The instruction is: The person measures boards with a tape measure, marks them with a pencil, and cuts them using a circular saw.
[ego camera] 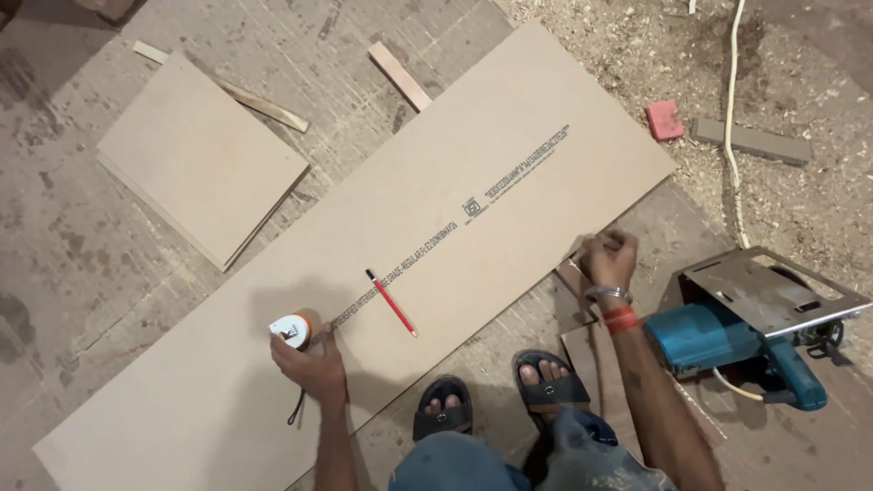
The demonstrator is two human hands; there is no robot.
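brown board (382,245) | left hand (314,368) grips tape measure (291,329) | right hand (607,259) pinches something hidden

two boards (382,236), one pencil (392,303), one circular saw (746,332)

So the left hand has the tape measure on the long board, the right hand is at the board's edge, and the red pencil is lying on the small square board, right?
Not quite. In the head view the red pencil lies on the long board, between the two hands, not on the small square board. The rest stands: the left hand holds the tape measure on the long board, and the right hand is at its edge.
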